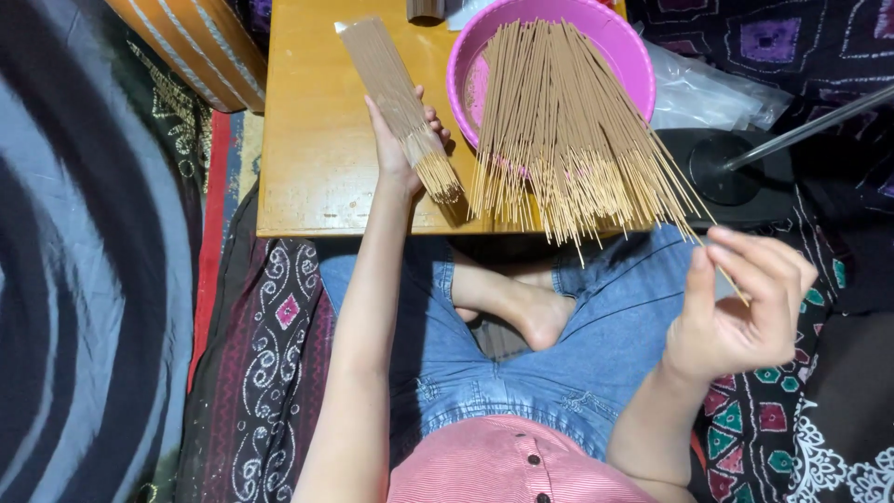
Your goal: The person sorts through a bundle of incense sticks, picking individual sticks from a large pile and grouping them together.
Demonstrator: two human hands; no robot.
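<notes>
My left hand [399, 142] grips a clear packet of incense sticks [386, 82], held slanted over the wooden table [317, 140], bare stick ends poking out at its lower end. A large fan of loose incense sticks [568, 121] lies across a pink bowl [622, 48] and hangs over the table's near edge. My right hand [736, 307] is raised over my lap, to the right of the fan, pinching a single thin incense stick [731, 281] between thumb and fingers.
A clear plastic bag [708, 93] lies right of the bowl. A black round base with a metal pole [745, 172] stands at the right. Patterned cloths cover the floor. An orange striped drum-like object [200, 42] sits at the table's far left corner.
</notes>
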